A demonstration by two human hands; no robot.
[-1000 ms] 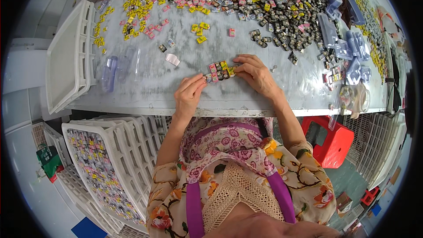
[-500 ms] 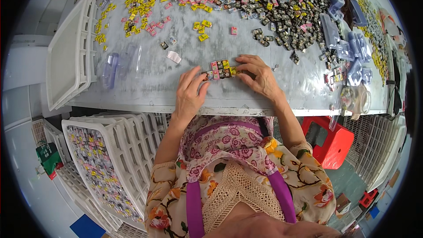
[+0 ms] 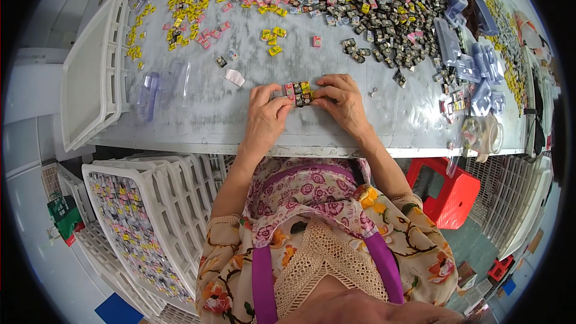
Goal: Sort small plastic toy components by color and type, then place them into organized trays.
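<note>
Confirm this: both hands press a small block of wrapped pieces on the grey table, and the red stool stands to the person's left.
Wrong side. The head view shows the red stool on the person's right. Both hands, left hand and right hand, do press the block of wrapped pieces on the grey table.

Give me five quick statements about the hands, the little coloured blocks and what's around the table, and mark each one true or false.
1. Both hands, left hand and right hand, hold the small cluster of blocks between them. True.
2. The cluster is lifted high above the table. False: it sits low, at the grey tabletop.
3. A white slatted tray lies on the table at the person's left. True.
4. The red stool stands on the tabletop. False: it stands on the floor, below the table edge at the right.
5. The heap of loose pieces is all one colour. False: yellow, pink and dark pieces are mixed.
</note>
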